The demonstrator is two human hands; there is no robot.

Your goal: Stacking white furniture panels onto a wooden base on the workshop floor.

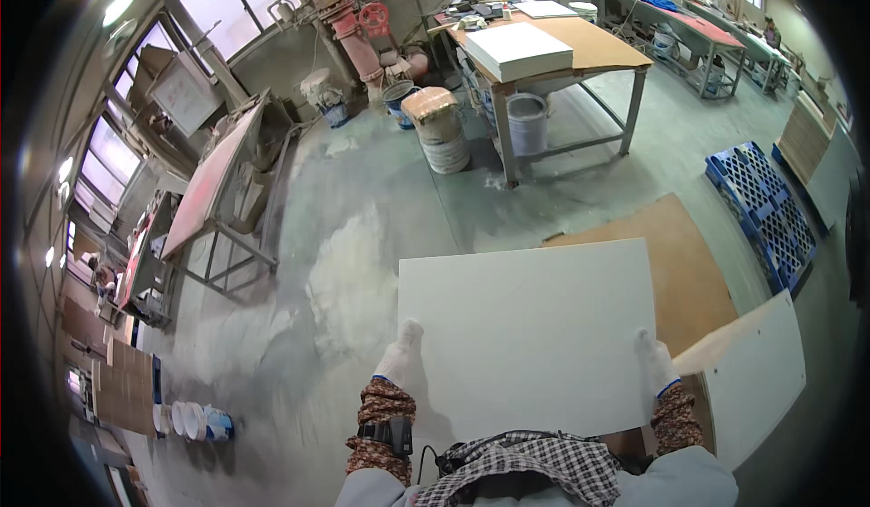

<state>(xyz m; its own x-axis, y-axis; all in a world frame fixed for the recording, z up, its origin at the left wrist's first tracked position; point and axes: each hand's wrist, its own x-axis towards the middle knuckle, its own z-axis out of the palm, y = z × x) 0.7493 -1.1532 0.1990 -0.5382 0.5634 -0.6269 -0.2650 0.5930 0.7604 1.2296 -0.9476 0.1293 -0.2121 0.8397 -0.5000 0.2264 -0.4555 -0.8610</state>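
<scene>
A large white rectangular board (pixel 526 335) is held out in front of my body, its broad face turned up. My left hand (pixel 397 360), in a white glove, grips the board's left edge with the thumb on top. At the opposite edge my right hand (pixel 656 362), also gloved in white, clasps the board the same way. The fingers of both hands are hidden beneath it. Below the board's near edge shows a black-and-white checked cloth (pixel 535 462) at my waist.
Ahead stands a worktable (pixel 598 40) bearing a stack of white boards (pixel 518 51). Buckets (pixel 444 149) stand beside it. A brown sheet (pixel 689 262) lies right of the board, near a white panel (pixel 757 380) and blue pallet (pixel 761 212). A pink-topped table (pixel 213 176) is left.
</scene>
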